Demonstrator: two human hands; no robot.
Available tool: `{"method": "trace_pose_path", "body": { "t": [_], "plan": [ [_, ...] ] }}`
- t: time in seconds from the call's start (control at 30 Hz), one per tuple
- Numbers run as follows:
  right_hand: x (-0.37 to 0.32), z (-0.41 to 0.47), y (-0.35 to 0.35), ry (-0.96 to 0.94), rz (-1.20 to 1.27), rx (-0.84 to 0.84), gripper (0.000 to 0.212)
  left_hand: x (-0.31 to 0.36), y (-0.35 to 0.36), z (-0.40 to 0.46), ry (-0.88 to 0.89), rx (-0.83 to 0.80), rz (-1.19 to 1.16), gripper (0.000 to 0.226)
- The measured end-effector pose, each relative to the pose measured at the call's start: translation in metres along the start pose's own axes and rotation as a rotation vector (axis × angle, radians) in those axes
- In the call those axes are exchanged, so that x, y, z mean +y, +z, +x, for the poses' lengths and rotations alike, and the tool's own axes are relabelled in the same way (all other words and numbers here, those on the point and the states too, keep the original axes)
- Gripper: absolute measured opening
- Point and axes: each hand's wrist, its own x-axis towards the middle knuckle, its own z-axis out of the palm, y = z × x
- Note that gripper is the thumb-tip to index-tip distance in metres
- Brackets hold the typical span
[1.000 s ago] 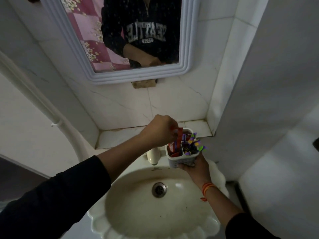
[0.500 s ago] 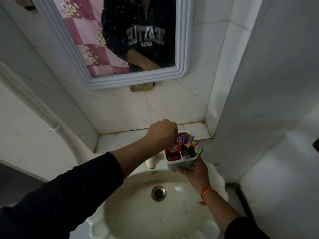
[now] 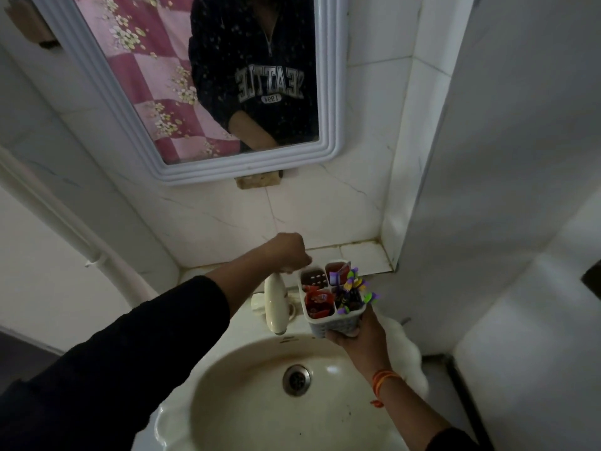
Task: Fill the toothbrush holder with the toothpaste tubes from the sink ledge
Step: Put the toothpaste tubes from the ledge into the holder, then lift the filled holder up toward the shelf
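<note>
Four-compartment holder (image 3: 331, 320) in right hand's grip (image 3: 357, 333)

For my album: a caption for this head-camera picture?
Right hand holds a toothbrush holder over the sink; left hand hovers beside it.

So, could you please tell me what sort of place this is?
Most likely a small home bathroom. A white basin with a tap sits under a wall mirror, with tiled walls around, and the right hand holds a toothbrush holder over it.

One holder (image 3: 331, 323), two hands, one tap (image 3: 274, 307)
</note>
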Motion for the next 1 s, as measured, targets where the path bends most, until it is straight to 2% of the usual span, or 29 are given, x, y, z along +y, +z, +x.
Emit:
{"method": "trace_pose_path", "body": {
  "t": [0.07, 0.23, 0.4, 0.6, 0.7, 0.8, 0.93, 1.0],
  "plan": [
    [-0.002, 0.0, 0.0, 0.006, -0.041, 0.017, 0.066, 0.004, 0.008, 0.006, -0.038, -0.053, 0.015, 0.022],
    [0.007, 0.01, 0.0, 0.004, -0.02, 0.062, 0.073, 0.017, 0.015, 0.02, -0.011, -0.061, 0.055, 0.034],
    [-0.018, 0.03, -0.024, -0.081, -0.096, 0.183, 0.047, 0.026, 0.006, 0.036, -0.016, -0.03, -0.194, 0.038],
    [-0.036, 0.087, -0.059, -0.072, -0.175, 0.229, 0.057, 0.048, 0.007, 0.074, -0.106, 0.126, -0.517, 0.029],
    [-0.034, 0.106, -0.069, -0.07, -0.178, 0.198, 0.066, 0.054, 0.015, 0.09, -0.155, 0.159, -0.535, 0.015],
    [-0.026, 0.116, -0.068, -0.084, -0.173, 0.237, 0.069, 0.053, 0.023, 0.107, -0.217, 0.169, -0.568, 0.013],
    [-0.012, 0.115, -0.053, -0.068, -0.146, 0.349, 0.07, 0.056, 0.029, 0.11, -0.268, 0.123, -0.854, 0.006],
    [-0.012, 0.113, -0.049, -0.063, -0.132, 0.392, 0.074, 0.06, 0.03, 0.109, -0.272, 0.121, -0.921, 0.005]
  ]
}}
